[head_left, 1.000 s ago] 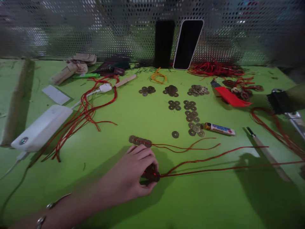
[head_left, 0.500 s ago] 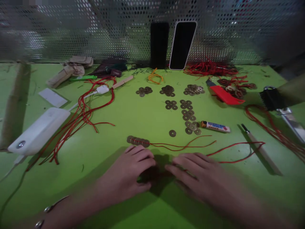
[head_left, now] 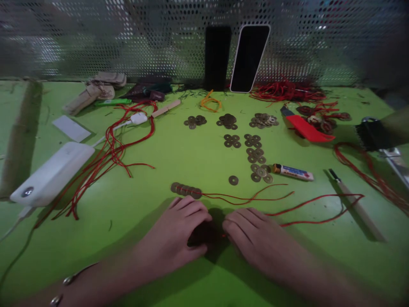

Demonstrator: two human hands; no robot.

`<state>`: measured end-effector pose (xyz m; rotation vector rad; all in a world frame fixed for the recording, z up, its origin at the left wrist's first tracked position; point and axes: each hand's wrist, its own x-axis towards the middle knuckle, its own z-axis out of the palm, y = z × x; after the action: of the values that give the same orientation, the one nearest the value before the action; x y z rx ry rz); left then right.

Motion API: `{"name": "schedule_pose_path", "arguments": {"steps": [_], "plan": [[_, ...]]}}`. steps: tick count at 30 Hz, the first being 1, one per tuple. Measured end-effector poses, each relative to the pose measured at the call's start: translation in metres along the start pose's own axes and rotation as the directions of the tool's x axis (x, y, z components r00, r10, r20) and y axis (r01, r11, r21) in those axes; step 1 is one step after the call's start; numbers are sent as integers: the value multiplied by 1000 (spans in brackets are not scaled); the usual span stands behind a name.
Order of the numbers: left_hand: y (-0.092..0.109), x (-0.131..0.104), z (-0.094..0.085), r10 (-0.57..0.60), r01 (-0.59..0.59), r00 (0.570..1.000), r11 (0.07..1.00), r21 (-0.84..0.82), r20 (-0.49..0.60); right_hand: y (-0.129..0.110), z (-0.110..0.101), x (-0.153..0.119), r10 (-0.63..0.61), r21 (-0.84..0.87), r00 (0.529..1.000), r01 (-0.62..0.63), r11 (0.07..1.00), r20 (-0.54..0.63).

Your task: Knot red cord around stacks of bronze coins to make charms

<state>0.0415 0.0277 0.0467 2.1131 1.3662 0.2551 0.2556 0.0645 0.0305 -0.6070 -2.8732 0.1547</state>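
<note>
My left hand [head_left: 179, 232] is low at the centre, its fingers curled and the thumb bent under them. What its fingertips hold is lost in dark shadow. Facing it, my right hand [head_left: 252, 234] has its fingers pressed together on a red cord [head_left: 319, 197]. A small red bit shows at those fingertips, and the cord's loop trails out to the right. Just beyond my left hand lies an overlapping row of holed coins [head_left: 186, 190] with red cord threaded along it. A single holed coin [head_left: 233, 180] lies farther off.
Coin piles [head_left: 227, 121] and small coin clusters [head_left: 254, 155] stand farther back. On the right are a glue tube [head_left: 293, 172], a thin-handled tool [head_left: 358, 204] and a red-handled cutter [head_left: 309, 128]. Red cords [head_left: 111, 149] and a white power bank [head_left: 53, 170] lie left. Two phones [head_left: 250, 58] lean behind.
My right hand's fingers have drawn closer together, and the cord behind it has shifted slightly right. My left hand keeps nearly the same pose. The whole view has moved a little.
</note>
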Motion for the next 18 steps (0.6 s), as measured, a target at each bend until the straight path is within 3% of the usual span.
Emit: {"name": "schedule_pose_path", "arguments": {"steps": [7,12,18], "plan": [[-1,2,4,-30,29,999,1000,-11,-36,-4,2,-2,152,100,984,-161,982,95],[0,2,4,-23,23,1000,1000,-20,-8,-2,5,-6,184,219,983,-183,958,17],[-1,0,7,0,0,999,1000,-5,-53,2,2,-8,225,286,974,-205,936,-36]]}}
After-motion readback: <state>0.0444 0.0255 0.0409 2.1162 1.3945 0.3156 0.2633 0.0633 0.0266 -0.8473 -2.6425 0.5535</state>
